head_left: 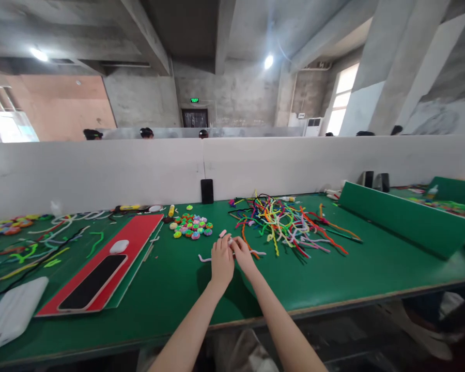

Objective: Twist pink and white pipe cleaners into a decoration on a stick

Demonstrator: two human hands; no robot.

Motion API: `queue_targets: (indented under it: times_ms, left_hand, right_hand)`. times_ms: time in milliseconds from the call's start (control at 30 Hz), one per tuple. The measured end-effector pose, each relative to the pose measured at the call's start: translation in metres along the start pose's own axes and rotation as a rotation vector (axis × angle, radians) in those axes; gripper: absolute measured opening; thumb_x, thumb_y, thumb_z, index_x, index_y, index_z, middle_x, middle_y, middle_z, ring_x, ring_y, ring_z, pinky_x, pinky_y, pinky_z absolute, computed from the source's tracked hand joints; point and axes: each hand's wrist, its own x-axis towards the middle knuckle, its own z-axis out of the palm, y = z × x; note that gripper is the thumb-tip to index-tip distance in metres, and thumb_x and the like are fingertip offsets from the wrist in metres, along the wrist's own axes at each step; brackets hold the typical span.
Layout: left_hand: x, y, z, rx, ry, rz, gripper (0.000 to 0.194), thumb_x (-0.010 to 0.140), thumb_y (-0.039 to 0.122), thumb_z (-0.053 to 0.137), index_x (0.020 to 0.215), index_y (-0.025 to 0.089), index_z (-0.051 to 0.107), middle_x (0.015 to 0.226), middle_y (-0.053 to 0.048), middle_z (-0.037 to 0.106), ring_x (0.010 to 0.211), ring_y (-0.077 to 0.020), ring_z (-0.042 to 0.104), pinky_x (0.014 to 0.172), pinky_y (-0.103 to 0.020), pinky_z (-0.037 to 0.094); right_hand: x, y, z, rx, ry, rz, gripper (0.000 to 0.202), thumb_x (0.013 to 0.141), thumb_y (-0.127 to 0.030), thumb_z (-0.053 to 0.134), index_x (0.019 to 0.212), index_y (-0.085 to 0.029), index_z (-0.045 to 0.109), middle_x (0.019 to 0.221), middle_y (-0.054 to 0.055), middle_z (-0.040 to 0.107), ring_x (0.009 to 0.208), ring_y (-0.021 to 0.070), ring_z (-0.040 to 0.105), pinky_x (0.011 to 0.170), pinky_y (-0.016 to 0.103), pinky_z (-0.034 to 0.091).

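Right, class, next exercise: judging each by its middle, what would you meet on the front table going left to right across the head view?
White slab-like object → red board → cluster of small colourful pieces → left hand → right hand → heap of coloured fuzzy strands → standing green board.

We see a slim, pale lilac pipe cleaner stretched crosswise over the worktop, its left tip kinked, its middle hidden from us; just beyond that middle shows a small pink piece, too unclear to name
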Motion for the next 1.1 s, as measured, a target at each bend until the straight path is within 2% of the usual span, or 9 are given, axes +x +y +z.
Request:
queue_targets:
  times_ms: [167, 333, 500, 633, 700, 767, 900, 1000, 1100]
  left_hand:
    - [0.044, -0.027, -0.005, -0.324, 0.039, -0.129, 0.032, 0.086, 0.02, 0.03, 0.112, 0.017, 0.047, 0.112, -0.009, 0.053, 0.105, -0.0213, 0.046, 0.092, -0.04, 0.033]
    - [0.066, -0.056, 0.007, -0.419, -0.002, -0.208, 0.028, 0.086, 0.022, 0.033, 0.11, 0.019, 0.047, 0.102, -0.007, 0.058, 0.089, -0.0165, 0.056, 0.078, -0.032, 0.045]
    - [0.055, -0.067, 0.017, -0.419, -0.064, -0.154, 0.03, 0.087, 0.023, 0.032, 0.114, 0.02, 0.045, 0.112, -0.007, 0.053, 0.103, -0.0172, 0.049, 0.091, -0.037, 0.038]
    - [0.042, -0.066, 0.012, -0.375, -0.128, -0.078, 0.035, 0.088, 0.019, 0.027, 0.12, 0.021, 0.039, 0.117, -0.009, 0.05, 0.108, -0.0178, 0.045, 0.092, -0.039, 0.038]
    - [0.04, -0.066, 0.007, -0.326, -0.125, -0.07, 0.037, 0.088, 0.017, 0.027, 0.123, 0.021, 0.036, 0.117, -0.01, 0.05, 0.107, -0.0181, 0.046, 0.09, -0.04, 0.039]
    - [0.041, -0.067, 0.003, -0.29, -0.145, -0.044, 0.038, 0.087, 0.017, 0.028, 0.124, 0.02, 0.035, 0.117, -0.011, 0.051, 0.105, -0.0188, 0.048, 0.088, -0.04, 0.04]
    - [0.041, -0.067, -0.002, -0.297, -0.151, -0.042, 0.038, 0.087, 0.016, 0.03, 0.123, 0.02, 0.037, 0.114, -0.011, 0.054, 0.102, -0.0191, 0.05, 0.085, -0.038, 0.042]
    - [0.041, -0.067, -0.003, -0.371, -0.148, -0.084, 0.036, 0.086, 0.017, 0.032, 0.12, 0.021, 0.041, 0.111, -0.01, 0.055, 0.1, -0.019, 0.051, 0.085, -0.036, 0.042]
    - [0.041, -0.068, -0.004, -0.494, -0.193, -0.119, 0.03, 0.085, 0.019, 0.034, 0.113, 0.021, 0.047, 0.107, -0.01, 0.055, 0.096, -0.0191, 0.053, 0.083, -0.034, 0.043]
  right_hand:
    - [0.047, -0.002, 0.019, -0.089, -0.052, -0.027, 0.029, 0.076, -0.045, 0.043, 0.061, -0.02, 0.041, 0.052, -0.006, 0.04, 0.047, 0.01, 0.038, 0.045, 0.021, 0.033]
    - [0.068, 0.011, 0.026, -0.171, -0.09, -0.074, 0.026, 0.08, -0.042, 0.04, 0.066, -0.02, 0.044, 0.057, -0.003, 0.048, 0.053, 0.0122, 0.045, 0.053, 0.023, 0.035]
    - [0.063, 0.03, 0.021, -0.325, -0.133, -0.093, 0.023, 0.086, -0.036, 0.032, 0.078, -0.02, 0.046, 0.065, 0.0, 0.052, 0.06, 0.0151, 0.052, 0.057, 0.024, 0.038]
    - [0.054, 0.029, 0.018, -0.325, -0.207, -0.078, 0.021, 0.087, -0.033, 0.032, 0.09, -0.019, 0.048, 0.081, 0.005, 0.057, 0.076, 0.0173, 0.056, 0.066, 0.026, 0.042]
    - [0.051, 0.026, 0.019, -0.259, -0.226, -0.04, 0.023, 0.087, -0.033, 0.034, 0.104, -0.02, 0.043, 0.083, 0.005, 0.057, 0.076, 0.0167, 0.057, 0.068, 0.026, 0.043]
    - [0.049, 0.025, 0.021, -0.201, -0.223, 0.024, 0.028, 0.087, -0.035, 0.035, 0.111, -0.02, 0.035, 0.078, 0.003, 0.057, 0.069, 0.0158, 0.058, 0.06, 0.024, 0.044]
    - [0.05, 0.027, 0.02, -0.255, -0.157, 0.071, 0.023, 0.084, -0.038, 0.041, 0.098, -0.02, 0.036, 0.067, -0.002, 0.053, 0.056, 0.0137, 0.053, 0.052, 0.022, 0.041]
    - [0.051, 0.026, 0.016, -0.346, -0.222, 0.073, 0.018, 0.085, -0.038, 0.038, 0.08, -0.021, 0.04, 0.064, -0.002, 0.052, 0.055, 0.0131, 0.052, 0.051, 0.021, 0.039]
    - [0.05, 0.022, 0.013, -0.395, -0.309, 0.063, 0.019, 0.088, -0.036, 0.031, 0.083, -0.021, 0.042, 0.069, 0.0, 0.056, 0.06, 0.0147, 0.056, 0.055, 0.022, 0.04]
